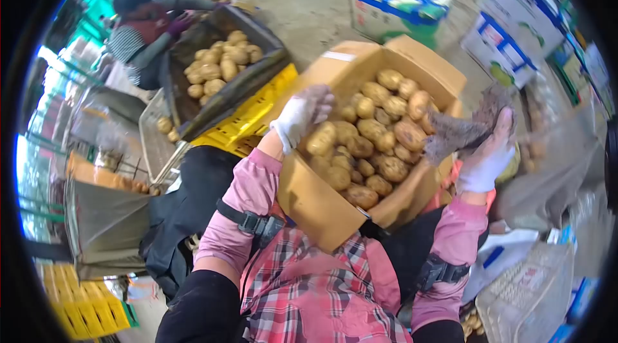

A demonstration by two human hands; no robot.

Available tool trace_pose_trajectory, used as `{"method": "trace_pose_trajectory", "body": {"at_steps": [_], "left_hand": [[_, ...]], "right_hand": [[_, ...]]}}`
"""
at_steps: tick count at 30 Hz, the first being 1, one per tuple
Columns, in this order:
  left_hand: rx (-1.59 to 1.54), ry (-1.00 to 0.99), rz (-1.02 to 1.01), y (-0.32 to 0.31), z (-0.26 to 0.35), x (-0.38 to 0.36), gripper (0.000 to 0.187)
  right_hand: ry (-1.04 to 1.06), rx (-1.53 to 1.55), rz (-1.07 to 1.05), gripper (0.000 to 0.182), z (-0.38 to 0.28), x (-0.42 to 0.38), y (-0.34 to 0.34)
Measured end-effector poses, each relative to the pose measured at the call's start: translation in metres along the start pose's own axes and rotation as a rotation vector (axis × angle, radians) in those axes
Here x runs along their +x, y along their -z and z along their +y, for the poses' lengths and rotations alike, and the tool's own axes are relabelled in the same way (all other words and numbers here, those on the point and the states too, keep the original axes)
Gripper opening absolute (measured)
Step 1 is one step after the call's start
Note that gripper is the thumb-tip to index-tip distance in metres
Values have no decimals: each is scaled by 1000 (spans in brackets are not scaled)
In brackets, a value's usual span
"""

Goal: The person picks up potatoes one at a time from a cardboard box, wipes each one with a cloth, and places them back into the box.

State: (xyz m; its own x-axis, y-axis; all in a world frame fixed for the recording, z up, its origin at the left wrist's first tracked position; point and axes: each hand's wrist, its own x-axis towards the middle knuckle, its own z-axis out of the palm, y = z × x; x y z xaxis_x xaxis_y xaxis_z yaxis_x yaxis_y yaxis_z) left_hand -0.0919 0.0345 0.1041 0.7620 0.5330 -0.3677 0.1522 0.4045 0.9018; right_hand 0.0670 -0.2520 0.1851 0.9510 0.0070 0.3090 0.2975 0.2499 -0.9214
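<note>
An open cardboard box (322,209) full of potatoes (372,129) sits in front of my body, its flaps folded outward. My left hand (304,113), in a white glove with a dirty palm side, is at the box's left edge, with its fingers apart and nothing seen in them. At the right side of the box, my right hand (490,150), also gloved, holds a crumpled grey-brown cloth (465,125) that hangs over the box's right edge and is partly blurred.
Upper left, a dark-lined crate of potatoes (265,47) rests on a yellow crate (257,111); a co-worker (138,31) is beside it. Strapped cartons (399,5) stand behind the box and at the upper right (499,50). A white basket (528,291) lies lower right.
</note>
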Motion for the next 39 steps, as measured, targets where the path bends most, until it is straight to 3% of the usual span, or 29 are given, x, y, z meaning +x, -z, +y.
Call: {"method": "trace_pose_trajectory", "body": {"at_steps": [1, 2, 3, 4, 5, 6, 8, 10, 11, 12, 14, 15, 17, 19, 20, 21, 22, 23, 24, 25, 26, 27, 29, 31, 33, 36, 38, 39], "left_hand": [[170, 72, 13, -19, -6, 5, 30], [334, 54, -172, -23, -24, 22, 33], [966, -531, -464, -11, -53, 54, 40], [930, -42, -214, -62, -33, 33, 47], [1061, 45, -300, -81, -28, 42, 49], [1236, -45, -325, -91, -51, 66, 49], [1399, -40, -423, -118, -76, 87, 45], [1621, 88, -507, -129, -123, 124, 34], [1695, 98, -521, -136, -133, 124, 32], [1704, 141, -548, -130, -160, 141, 31], [1725, 1, -340, -150, -157, 117, 36], [1619, 10, -246, -141, -184, 135, 44], [1502, -208, -273, -130, -171, 125, 38], [1430, 108, -355, -123, -128, 124, 42], [1378, 271, -400, -117, -110, 120, 45], [1378, 164, -447, -109, -107, 123, 44], [1156, 146, -374, -103, -90, 109, 38], [939, 124, -300, -92, -73, 91, 33], [790, -127, -453, -78, -66, 81, 31], [540, -141, -458, -72, -59, 63, 31], [292, -154, -474, -65, -51, 45, 32], [-51, 64, -346, -72, -36, 16, 35], [-485, 24, -474, -72, -21, -18, 47], [-564, -15, -424, -67, 1, -53, 49], [-684, -117, -400, -58, -18, -51, 53], [-852, 9, -391, -56, -6, -66, 54], [-807, -32, -494, -49, -5, -67, 53], [-788, -59, -539, -46, -8, -66, 53]], "right_hand": [[-62, 42, 47, 40, 5, 8, 12], [-114, 86, 63, 39, 10, 13, 17], [-166, 132, 81, 39, 15, 18, 22], [-213, 166, 73, 38, 20, 20, 27], [-256, 203, 65, 37, 24, 24, 31], [-258, 292, 89, 39, 31, 26, 29], [-97, 43, -14, 40, 42, 24, 39], [76, -214, -186, 43, 30, 22, 31], [-43, -16, -167, 45, 39, 19, 24], [-14, -70, -208, 47, 44, 15, 30], [18, -99, -258, 43, 33, 17, 25], [66, -215, -266, 43, 42, 20, 32], [127, -402, -255, 44, 62, 24, 47], [-43, -133, -209, 46, 81, 32, 42], [-13, -103, -212, 46, 89, 30, 41], [12, -78, -212, 46, 89, 26, 39], [38, -50, -209, 46, 88, 23, 36], [-126, 127, -242, 46, 86, 21, 34], [-292, 302, -278, 47, 85, 21, 35], [-462, 477, -312, 47, 87, 21, 37], [-516, 460, -402, 52, 101, 20, 43], [-566, 438, -494, 56, 114, 19, 48], [-538, 425, -636, 60, 59, -7, 3], [-318, 274, -575, 64, 57, -22, -13], [-192, 85, -477, 67, 41, -29, -25], [-29, -48, -437, 68, 19, -41, -35], [65, -98, -469, 62, 24, -50, -40], [-89, 185, -535, 60, 29, -56, -43]]}}
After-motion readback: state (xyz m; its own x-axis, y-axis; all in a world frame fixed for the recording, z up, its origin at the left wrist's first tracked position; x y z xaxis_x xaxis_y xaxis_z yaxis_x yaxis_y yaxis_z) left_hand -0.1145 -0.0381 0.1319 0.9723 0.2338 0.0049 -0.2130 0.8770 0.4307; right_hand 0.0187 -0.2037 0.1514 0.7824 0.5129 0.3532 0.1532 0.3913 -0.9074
